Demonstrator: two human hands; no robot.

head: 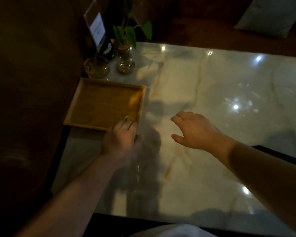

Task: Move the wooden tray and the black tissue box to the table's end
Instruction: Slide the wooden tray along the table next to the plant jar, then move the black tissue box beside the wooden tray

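Note:
The wooden tray [102,103] lies flat and empty on the marble table [212,93], at its left end against the dark wall. My left hand [120,139] is at the tray's near right corner, fingers curled over the rim and thumb outside it; the hand is blurred. My right hand [193,130] hovers open above the table's middle, palm down and fingers spread, holding nothing. A black object with a white patch [108,49], probably the tissue box, stands in the far left corner behind the glassware.
A round glass bowl [97,67] and a glass vase with a green plant [126,60] stand just beyond the tray. An acrylic sign holder [96,28] rises behind them. A grey cushion [270,16] lies on the far bench.

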